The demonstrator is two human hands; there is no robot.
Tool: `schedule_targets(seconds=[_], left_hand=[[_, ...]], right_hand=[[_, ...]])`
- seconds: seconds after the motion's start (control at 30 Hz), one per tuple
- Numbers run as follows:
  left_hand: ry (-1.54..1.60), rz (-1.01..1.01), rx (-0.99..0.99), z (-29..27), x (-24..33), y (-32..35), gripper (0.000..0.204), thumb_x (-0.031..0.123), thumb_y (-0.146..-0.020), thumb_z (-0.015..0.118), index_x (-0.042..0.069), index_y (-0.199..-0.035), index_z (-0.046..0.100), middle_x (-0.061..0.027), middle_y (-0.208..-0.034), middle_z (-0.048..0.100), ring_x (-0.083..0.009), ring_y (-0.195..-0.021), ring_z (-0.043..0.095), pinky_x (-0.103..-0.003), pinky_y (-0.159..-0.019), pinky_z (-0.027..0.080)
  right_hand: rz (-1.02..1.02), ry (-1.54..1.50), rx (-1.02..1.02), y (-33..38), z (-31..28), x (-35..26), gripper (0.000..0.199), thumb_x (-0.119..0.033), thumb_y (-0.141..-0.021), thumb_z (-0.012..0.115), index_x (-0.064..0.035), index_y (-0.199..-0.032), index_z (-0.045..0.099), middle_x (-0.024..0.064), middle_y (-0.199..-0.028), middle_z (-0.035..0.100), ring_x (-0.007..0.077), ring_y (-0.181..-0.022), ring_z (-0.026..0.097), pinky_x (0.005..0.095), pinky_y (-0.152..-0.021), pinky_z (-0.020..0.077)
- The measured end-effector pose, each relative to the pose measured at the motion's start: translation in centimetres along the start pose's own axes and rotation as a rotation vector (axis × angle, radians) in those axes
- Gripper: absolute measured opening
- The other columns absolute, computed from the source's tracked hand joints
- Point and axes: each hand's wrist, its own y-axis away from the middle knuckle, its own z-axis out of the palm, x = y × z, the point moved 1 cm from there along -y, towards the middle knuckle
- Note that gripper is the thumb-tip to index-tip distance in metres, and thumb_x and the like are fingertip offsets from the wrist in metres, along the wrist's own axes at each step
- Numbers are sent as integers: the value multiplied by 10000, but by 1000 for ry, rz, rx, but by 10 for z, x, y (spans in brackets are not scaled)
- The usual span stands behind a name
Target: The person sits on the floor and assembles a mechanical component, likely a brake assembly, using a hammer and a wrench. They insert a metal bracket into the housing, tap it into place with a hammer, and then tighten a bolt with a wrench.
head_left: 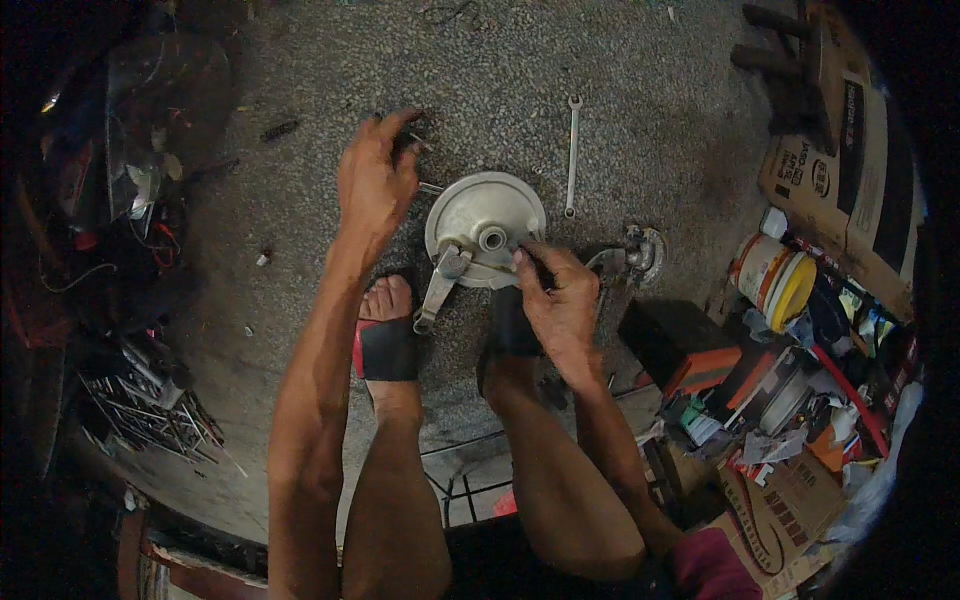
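**Metal drum plate on the floor, both hands at work**

Head view, the only one.

- A round grey metal plate [487, 228] lies flat on the speckled concrete floor [640, 110], just ahead of the person's sandalled feet. It has a hub hole near the middle and a lever arm [440, 290] hanging off its lower-left edge, toward the left foot.
- Right hand [560, 295]: fingers curled together, thumb and forefinger pinching something small and thin at the plate's lower-right rim; what it is cannot be made out.
- Left hand [375, 180]: raised just left of the plate, fingers closed around a small dark part at the fingertips. A thin rod shows between this hand and the plate's edge.
- A slim wrench [572, 155] lies on the floor just beyond the plate's upper right. A second smaller metal fitting [635, 255] sits to the plate's right.
- Well to the right of the plate: a white tub with a yellow lid [775, 275] and cardboard boxes amid clutter.

Handling, as judged: the plate looks cast, stiff and fairly heavy, probably greasy. The rim with both hands seems the safest hold; the lever may swing.
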Motion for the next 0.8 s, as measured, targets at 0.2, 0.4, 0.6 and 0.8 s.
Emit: schedule_targets(seconds=[0.2, 0.4, 0.6, 0.8], left_hand=[[-77, -6, -31, 0, -7, -8, 274, 91, -824, 646, 91, -1093, 696, -179, -972, 608, -388, -901, 611, -458, -770, 486], [53, 35, -15, -17, -8, 3, 242, 103, -825, 660, 45, -1054, 712, -170, -918, 657, -304, -821, 660, -380, -745, 509], [429, -323, -195, -49, 8, 57, 200, 16, -838, 650, 8, -1028, 714, -108, -933, 694, -195, -833, 654, -310, -774, 511], [403, -232, -130, -42, 17, 77, 195, -18, -827, 651, -2, -1010, 716, -103, -916, 691, -173, -838, 647, -287, -761, 502]], right_hand=[[-28, 0, -33, 0, 3, -3, 197, -107, -877, 686, 13, -1033, 697, 157, -886, 696, 182, -694, 658, 291, -611, 510], [44, -62, -78, 1, 2, -12, 185, -158, -871, 668, -40, -1011, 688, 177, -931, 687, 356, -878, 674, 403, -771, 530], [30, -171, -116, 9, 12, -24, 172, -154, -866, 678, -55, -1005, 697, 159, -940, 695, 336, -859, 681, 400, -764, 533], [61, -137, -170, 14, 24, -30, 215, -225, -879, 674, -54, -1006, 702, 150, -951, 699, 320, -837, 686, 389, -731, 535]])
